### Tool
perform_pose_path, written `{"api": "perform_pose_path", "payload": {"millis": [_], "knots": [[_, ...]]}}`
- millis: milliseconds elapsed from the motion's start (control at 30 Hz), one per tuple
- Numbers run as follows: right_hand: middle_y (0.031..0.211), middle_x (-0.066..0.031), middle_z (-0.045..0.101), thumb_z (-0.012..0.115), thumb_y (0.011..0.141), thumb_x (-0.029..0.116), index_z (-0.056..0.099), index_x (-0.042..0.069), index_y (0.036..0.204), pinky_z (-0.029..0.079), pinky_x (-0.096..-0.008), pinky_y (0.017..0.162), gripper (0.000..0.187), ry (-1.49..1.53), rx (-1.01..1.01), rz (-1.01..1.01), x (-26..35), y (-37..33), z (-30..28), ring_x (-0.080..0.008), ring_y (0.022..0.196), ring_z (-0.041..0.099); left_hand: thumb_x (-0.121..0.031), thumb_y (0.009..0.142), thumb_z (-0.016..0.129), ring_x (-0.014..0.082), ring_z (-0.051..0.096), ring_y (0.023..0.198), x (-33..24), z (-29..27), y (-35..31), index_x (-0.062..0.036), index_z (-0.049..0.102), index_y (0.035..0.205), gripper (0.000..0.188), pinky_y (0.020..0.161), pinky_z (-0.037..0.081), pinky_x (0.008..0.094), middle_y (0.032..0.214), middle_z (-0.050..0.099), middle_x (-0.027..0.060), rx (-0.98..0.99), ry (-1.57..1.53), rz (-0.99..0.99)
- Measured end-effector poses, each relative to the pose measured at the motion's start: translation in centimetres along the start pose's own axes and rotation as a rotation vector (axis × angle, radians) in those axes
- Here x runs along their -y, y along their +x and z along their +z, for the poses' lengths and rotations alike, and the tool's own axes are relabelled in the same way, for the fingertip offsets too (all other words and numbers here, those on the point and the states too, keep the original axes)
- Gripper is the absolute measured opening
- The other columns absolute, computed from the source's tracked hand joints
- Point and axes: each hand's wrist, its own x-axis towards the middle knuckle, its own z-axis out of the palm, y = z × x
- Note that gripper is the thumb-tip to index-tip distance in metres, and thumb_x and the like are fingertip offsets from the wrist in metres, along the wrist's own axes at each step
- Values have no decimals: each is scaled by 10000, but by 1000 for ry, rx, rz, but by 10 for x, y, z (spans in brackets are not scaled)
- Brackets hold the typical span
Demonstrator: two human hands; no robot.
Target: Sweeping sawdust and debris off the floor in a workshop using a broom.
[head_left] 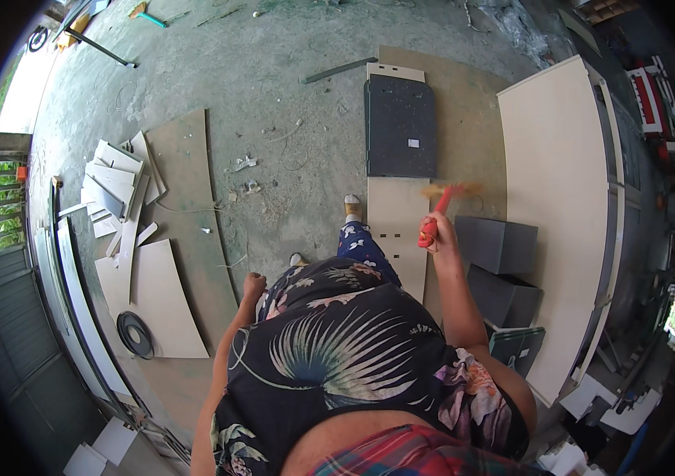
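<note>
My right hand (441, 232) is closed around the red handle of a brush (450, 198) with tan bristles. It is raised beside a long cream panel (398, 210) on the floor, with the bristles at the panel's right edge. Beyond the brush, a dark grey panel (401, 127) with a small white label lies over the cream one. Down at my left side, my left hand (253, 287) hangs with its fingers curled and nothing visible in it.
White offcut strips (115, 186) are heaped on brown sheets at the left, near a coiled black hose or cable (135, 335). Dark grey boxes (496, 246) sit at my right beside a tall cream panel (556, 222). Scraps of litter (246, 164) dot the concrete floor ahead.
</note>
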Motion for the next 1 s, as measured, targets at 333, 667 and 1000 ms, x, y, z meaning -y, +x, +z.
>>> {"api": "perform_pose_path", "payload": {"millis": [333,667,1000], "knots": [[591,-38,458,489,757,98,407,49,684,390,-191,392,120,-304,478,415,94,174,91,-79,442,447,-224,740,517,211,594,628,-165,67,61,-37,563,938,277,511,469,317,720,589,116,196,-144,66],[612,-49,484,505,719,51,440,1,848,398,-226,403,153,-406,200,-222,73,132,147,-113,449,461,-360,740,559,157,560,573,-500,87,-43,57,425,1035,528,525,463,267,692,560,96,612,-243,377],[617,-75,491,477,730,127,476,-1,690,404,-292,444,134,-246,19,64,101,207,130,-197,489,493,-202,688,478,99,368,360,-600,92,9,-73,428,559,190,314,248,225,461,380,14,980,100,16]]}}
